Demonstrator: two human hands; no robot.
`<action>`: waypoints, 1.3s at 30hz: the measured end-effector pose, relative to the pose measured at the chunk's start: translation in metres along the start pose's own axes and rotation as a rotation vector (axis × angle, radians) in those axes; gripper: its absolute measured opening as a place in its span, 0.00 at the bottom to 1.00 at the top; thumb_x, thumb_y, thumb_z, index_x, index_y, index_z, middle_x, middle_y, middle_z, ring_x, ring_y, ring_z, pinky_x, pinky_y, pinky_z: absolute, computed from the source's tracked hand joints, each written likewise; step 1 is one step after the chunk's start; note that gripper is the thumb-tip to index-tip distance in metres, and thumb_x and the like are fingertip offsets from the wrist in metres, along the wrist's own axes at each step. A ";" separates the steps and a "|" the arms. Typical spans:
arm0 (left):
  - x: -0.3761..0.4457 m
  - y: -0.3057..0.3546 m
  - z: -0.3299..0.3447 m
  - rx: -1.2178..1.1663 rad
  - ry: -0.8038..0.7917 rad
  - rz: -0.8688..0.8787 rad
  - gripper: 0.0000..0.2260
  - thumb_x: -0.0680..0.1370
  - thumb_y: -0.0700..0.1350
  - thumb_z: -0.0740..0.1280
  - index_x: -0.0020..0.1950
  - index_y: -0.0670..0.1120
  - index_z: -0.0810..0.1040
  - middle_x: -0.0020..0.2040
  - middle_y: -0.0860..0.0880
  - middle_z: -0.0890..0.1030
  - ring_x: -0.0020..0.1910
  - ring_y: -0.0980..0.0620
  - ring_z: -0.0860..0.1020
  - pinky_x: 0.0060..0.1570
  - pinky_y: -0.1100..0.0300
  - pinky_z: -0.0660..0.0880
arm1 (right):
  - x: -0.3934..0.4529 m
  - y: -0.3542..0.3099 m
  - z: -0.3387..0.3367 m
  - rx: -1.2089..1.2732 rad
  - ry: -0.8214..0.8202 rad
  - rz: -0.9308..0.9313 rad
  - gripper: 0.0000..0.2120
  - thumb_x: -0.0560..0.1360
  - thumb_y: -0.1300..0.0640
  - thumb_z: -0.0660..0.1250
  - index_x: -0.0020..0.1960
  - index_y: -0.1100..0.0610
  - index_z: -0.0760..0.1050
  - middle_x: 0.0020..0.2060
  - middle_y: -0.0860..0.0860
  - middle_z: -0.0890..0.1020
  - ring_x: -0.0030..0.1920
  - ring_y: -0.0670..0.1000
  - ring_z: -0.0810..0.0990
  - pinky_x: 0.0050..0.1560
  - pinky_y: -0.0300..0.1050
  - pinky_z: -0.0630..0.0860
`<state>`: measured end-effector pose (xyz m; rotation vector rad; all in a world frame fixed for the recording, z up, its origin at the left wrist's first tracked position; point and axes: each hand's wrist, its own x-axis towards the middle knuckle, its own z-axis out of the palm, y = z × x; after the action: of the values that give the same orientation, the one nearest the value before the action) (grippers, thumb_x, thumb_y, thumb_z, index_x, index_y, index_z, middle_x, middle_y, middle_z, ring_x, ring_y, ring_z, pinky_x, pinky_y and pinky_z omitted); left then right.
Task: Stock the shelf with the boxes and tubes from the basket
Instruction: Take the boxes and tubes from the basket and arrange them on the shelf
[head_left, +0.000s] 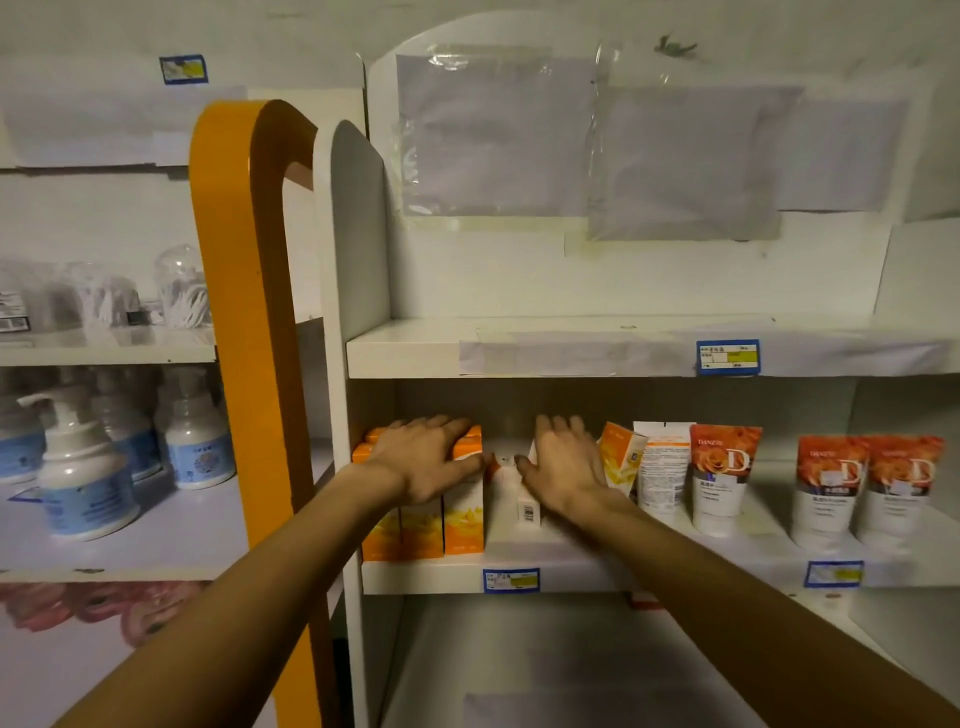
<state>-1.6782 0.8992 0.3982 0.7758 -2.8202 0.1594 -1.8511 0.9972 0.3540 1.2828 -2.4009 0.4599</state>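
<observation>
An orange upright panel (234, 332) is standing between two shelving units. In the unit on its left, white pump bottles with blue labels (85, 467) are sitting on a middle board, and clear containers of cotton swabs (182, 288) are sitting on the board above. Pink packaged goods (93, 610) are lying below those bottles. Blue price tags (727, 356) are hanging on the board edges of the other unit. Sheets of paper under clear plastic (498, 135) are covering the back wall above the top board.
</observation>
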 end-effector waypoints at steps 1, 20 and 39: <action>0.000 -0.001 -0.001 -0.009 -0.008 0.001 0.31 0.81 0.66 0.54 0.80 0.54 0.58 0.79 0.48 0.63 0.75 0.46 0.64 0.73 0.49 0.60 | 0.007 0.000 -0.001 -0.037 -0.002 0.004 0.25 0.78 0.43 0.63 0.69 0.56 0.67 0.64 0.57 0.75 0.64 0.58 0.71 0.64 0.51 0.69; 0.004 -0.006 0.003 -0.141 0.005 -0.022 0.31 0.77 0.68 0.60 0.76 0.54 0.63 0.72 0.49 0.72 0.69 0.46 0.71 0.69 0.47 0.65 | 0.036 -0.008 0.001 0.023 -0.090 0.123 0.20 0.72 0.39 0.69 0.56 0.51 0.76 0.53 0.53 0.82 0.57 0.56 0.78 0.64 0.53 0.68; 0.003 -0.005 0.002 -0.147 0.008 -0.011 0.31 0.78 0.68 0.57 0.77 0.54 0.63 0.72 0.49 0.72 0.71 0.46 0.70 0.71 0.46 0.62 | 0.022 0.012 -0.019 0.638 -0.260 -0.092 0.28 0.76 0.55 0.71 0.73 0.52 0.66 0.64 0.51 0.77 0.62 0.51 0.78 0.62 0.48 0.78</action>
<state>-1.6783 0.8936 0.3972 0.7556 -2.7817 -0.0459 -1.8689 0.9962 0.3792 1.7960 -2.4780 1.1618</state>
